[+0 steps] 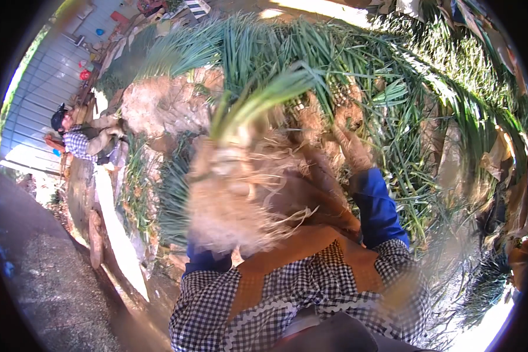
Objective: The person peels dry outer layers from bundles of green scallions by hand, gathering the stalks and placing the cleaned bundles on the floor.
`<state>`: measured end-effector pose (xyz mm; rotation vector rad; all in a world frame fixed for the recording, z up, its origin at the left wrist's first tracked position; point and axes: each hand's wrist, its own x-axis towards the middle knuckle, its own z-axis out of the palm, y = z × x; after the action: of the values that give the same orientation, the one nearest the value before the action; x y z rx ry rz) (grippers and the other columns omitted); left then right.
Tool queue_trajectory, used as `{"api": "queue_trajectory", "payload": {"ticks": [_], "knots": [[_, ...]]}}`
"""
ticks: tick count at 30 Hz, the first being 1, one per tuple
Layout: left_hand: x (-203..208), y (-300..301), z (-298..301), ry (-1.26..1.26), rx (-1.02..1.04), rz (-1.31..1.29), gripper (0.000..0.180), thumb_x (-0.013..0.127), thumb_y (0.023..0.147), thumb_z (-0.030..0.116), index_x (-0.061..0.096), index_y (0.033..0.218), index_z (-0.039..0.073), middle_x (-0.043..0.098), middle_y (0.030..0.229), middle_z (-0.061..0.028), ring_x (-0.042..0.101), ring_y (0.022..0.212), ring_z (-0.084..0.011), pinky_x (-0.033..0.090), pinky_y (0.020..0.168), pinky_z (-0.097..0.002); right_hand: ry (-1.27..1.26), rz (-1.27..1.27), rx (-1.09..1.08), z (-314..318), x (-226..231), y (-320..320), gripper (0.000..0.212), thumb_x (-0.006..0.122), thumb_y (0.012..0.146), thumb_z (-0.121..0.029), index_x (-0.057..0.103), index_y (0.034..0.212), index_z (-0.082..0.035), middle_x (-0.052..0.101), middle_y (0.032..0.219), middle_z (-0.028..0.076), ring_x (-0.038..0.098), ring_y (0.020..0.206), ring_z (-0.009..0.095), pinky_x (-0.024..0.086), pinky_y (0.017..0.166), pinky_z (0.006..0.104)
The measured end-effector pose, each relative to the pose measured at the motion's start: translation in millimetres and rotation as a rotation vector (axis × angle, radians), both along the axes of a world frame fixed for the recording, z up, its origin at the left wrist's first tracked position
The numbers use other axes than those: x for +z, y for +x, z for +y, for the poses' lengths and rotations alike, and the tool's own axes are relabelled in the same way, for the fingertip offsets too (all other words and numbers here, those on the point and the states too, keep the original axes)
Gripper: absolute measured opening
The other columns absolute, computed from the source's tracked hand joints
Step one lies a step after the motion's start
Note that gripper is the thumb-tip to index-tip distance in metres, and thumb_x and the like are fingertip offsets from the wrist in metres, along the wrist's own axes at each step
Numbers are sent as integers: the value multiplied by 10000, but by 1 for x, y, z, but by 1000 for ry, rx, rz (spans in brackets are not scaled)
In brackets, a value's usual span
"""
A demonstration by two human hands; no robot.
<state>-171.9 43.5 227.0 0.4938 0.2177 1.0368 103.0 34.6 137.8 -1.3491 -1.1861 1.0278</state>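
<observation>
Near the middle, blurred: a rooted bunch of strap-leaved green plants (pixel 229 170), roots near, leaves tilting far right. Cannot tell the state of the left hand's fingers, hidden by roots. Just a narrow gap to the right hand (pixel 355 151), fingers too unclear to call apart or clamped. Crowded by heaped leaves (pixel 264 53) far and right, bordered left by a sunlit strip (pixel 120 234).

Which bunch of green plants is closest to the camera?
The big, blurry bunch in the middle, its shaggy roots pointing down the picture. It hides things behind it; the other bunches lie farther back.
</observation>
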Motion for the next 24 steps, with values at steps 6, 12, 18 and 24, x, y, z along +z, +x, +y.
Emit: {"api": "queue_trajectory", "payload": {"ticks": [6, 12, 18, 24], "knots": [[48, -46, 0, 97, 86, -3, 335, 546, 819, 222, 507, 1074, 8, 587, 991, -125, 584, 855, -266, 494, 791, -455, 319, 163, 190, 34, 60, -72, 362, 456, 925, -256, 486, 1192, -14, 517, 1165, 99, 468, 1114, 207, 366, 941, 318], [48, -65, -14, 72, 147, -1, 341, 543, 823, 229, 505, 1078, 6, 583, 999, -127, 584, 863, -270, 496, 790, -455, 433, 736, 795, 49, 113, -146, 451, 382, 939, -360, 508, 1186, -5, 559, 1156, 112, 535, 1065, 188, 444, 875, 283], [32, -59, -22, 2, 152, -17, 346, 539, 828, 237, 502, 1082, 4, 580, 1008, -129, 584, 870, -273, 499, 788, -455, 21, 393, 1368, -22, 119, -120, 467, 379, 931, -442, 599, 842, -40, 534, 685, 10, 472, 612, 110, 405, 618, 294], [-7, -27, -21, -124, 47, -81, 352, 535, 832, 245, 500, 1085, 3, 577, 1016, -131, 584, 878, -277, 502, 787, -455, 127, 131, 259, -73, 30, 62, 308, 555, 849, -302, 580, 1041, -63, 582, 846, 59, 549, 729, 136, 445, 634, 273]]}}
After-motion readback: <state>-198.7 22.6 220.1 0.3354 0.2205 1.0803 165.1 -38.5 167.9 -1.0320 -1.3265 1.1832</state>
